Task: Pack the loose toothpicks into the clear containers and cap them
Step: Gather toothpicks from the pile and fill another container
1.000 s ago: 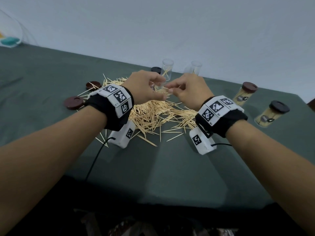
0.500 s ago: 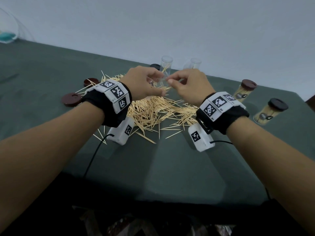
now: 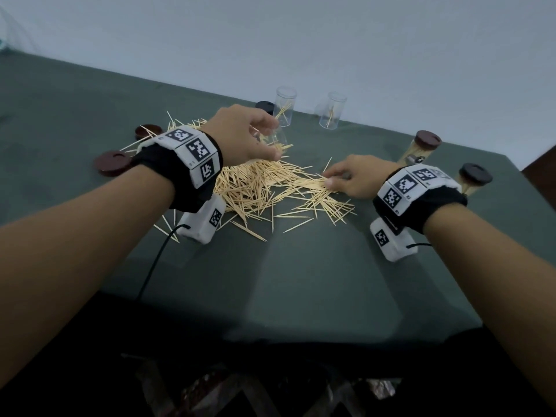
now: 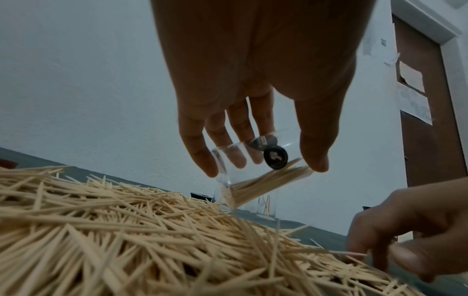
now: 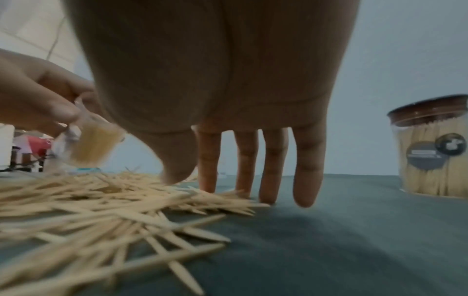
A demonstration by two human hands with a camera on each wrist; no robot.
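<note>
The right hand [image 3: 355, 180] has dropped from the tilted container [image 4: 255, 176], still gripped by the left hand [image 3: 243, 136], to the toothpicks [image 3: 270, 191] mid-surface, fingers straight and grasping nothing; gather an aligned bundle before lifting.

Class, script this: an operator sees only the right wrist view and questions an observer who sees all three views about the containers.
Operator: The left hand's container is a blur. How is it held?
Observer: The left hand grips the tilted container between thumb and fingers, above the toothpick pile.
Operator: Any uncapped containers standing?
Observer: Two at the table's back: one clear container and a second clear container, each holding a few toothpicks.
</note>
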